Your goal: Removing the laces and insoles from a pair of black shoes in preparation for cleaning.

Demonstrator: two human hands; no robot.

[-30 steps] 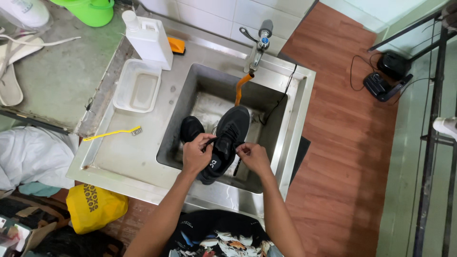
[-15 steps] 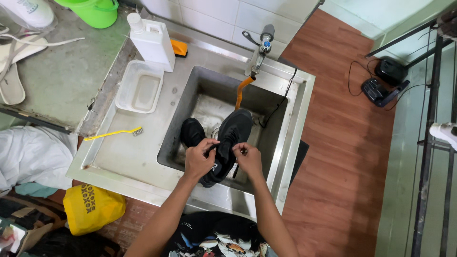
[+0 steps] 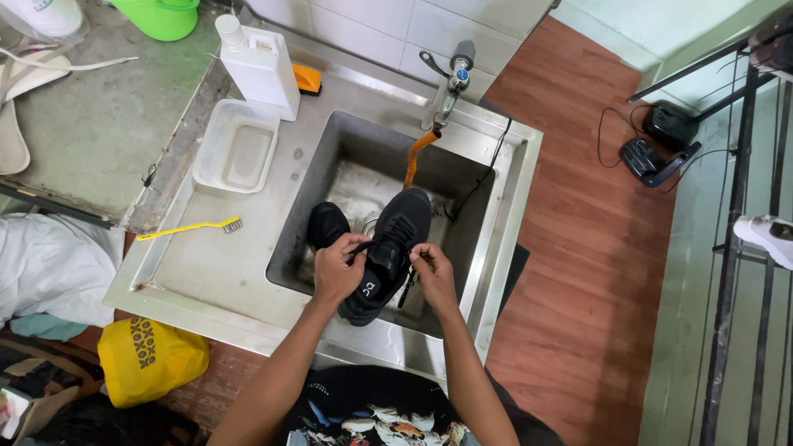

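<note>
Over the steel sink unit (image 3: 248,272) I look straight down, with its deep basin (image 3: 471,248) sunk in the right half and the flat drainboard on the left. At the back rim stands the tap (image 3: 450,83), an orange hose (image 3: 415,155) hanging from its spout into the basin. On the drainboard I see a white bottle (image 3: 260,66) upright at the back, an empty white tray (image 3: 235,147) just in front of it, and a yellow brush (image 3: 188,228) lying nearer the front edge.

Above the basin I have a black shoe (image 3: 387,254), toe pointing away, heel toward me. A second black shoe (image 3: 327,225) sits just left of it, lower in the basin. My left hand (image 3: 339,268) is curled closed against the shoe's left side, fingers pinching a black lace (image 3: 360,245). My right hand (image 3: 433,271) is closed at the shoe's right side, thumb and fingers pinched together; I cannot tell for certain whether a lace end is between them.
</note>
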